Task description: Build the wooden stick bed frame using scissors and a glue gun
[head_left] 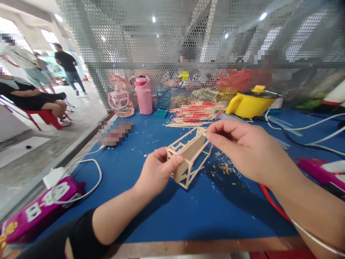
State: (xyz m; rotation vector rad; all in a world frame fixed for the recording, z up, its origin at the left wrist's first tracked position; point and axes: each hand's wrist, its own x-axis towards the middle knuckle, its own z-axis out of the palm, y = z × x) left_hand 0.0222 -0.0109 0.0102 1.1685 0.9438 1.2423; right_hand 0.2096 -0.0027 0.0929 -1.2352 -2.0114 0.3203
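My left hand (159, 167) grips the near left end of a small wooden stick frame (192, 153), its thumb pressed on the side. The frame is built from thin pale sticks and is held tilted above the blue table top (151, 216). At its far right end, my right hand (239, 147) has thumb and forefinger pinched together. Whatever lies between those fingertips is too small to make out. Below the right hand, wood scraps (226, 168) are scattered on the table. Behind the frame lies a heap of thin sticks with red wrapping (198, 111).
A pink bottle (144, 95), a clear pink jug (121, 100), a teal stand (162, 104) and a yellow electric pot (252, 102) line the back by a perforated metal screen (151, 43). Purple power strips (43, 208) with white cables flank both sides. People are at left.
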